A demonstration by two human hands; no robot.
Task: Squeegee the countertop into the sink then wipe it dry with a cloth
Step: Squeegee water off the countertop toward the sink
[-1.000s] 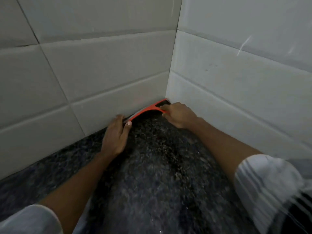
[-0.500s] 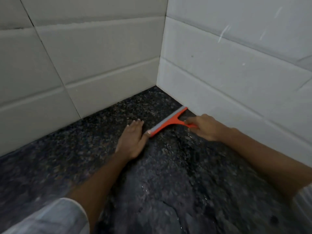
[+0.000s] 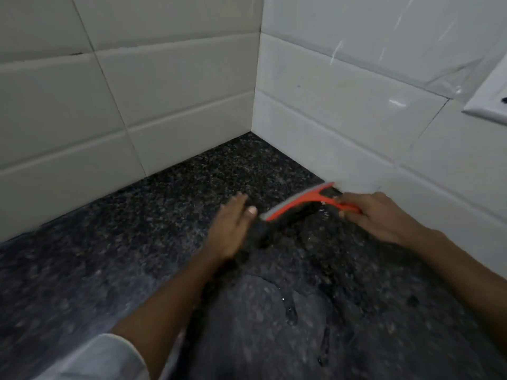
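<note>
Where the dark speckled countertop [image 3: 142, 242] meets the white tiled walls [image 3: 164, 86], the head view shows both hands working near the right-hand wall. The right hand [image 3: 384, 218] grips the orange handle of the squeegee [image 3: 304, 202], fingers curled round it. The squeegee blade lies on the countertop, running from the foot of the right wall down and left toward the left hand [image 3: 233, 226]. The left hand rests flat on the countertop, fingers straight, thumb tip just beside the blade's left end; contact between them cannot be confirmed because of blur. Water film and droplets [image 3: 290, 311] show on the countertop in front of the blade, on the near side. A white fitting [image 3: 491, 97] is mounted on the right wall at the frame edge.
</note>
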